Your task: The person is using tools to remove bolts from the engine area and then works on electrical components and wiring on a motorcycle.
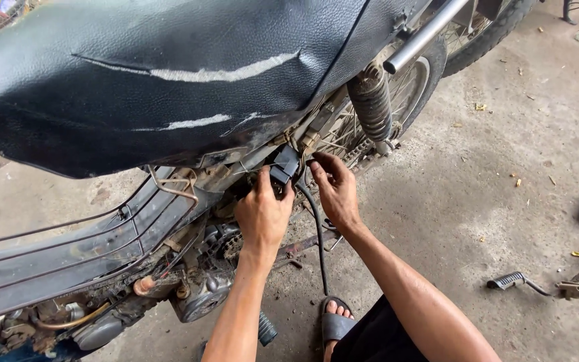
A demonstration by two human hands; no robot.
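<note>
Under the worn black seat (pixel 169 74) of a stripped motorbike, my left hand (pixel 263 213) grips a small black boxy part (pixel 283 167) that hangs by the frame. My right hand (pixel 335 191) is beside it on the right, fingers curled at the part's upper edge and touching it. A black cable (pixel 317 234) runs down from the part between my two wrists toward the floor. The engine (pixel 202 281) sits below my left forearm, greasy and exposed.
A rear shock absorber (pixel 372 100) and spoked rear wheel (pixel 417 80) stand just past my right hand. A chrome bar (pixel 423 37) sticks out above. A loose footpeg assembly (pixel 557 285) lies on the concrete at right. My sandalled foot (pixel 335 322) rests below the cable.
</note>
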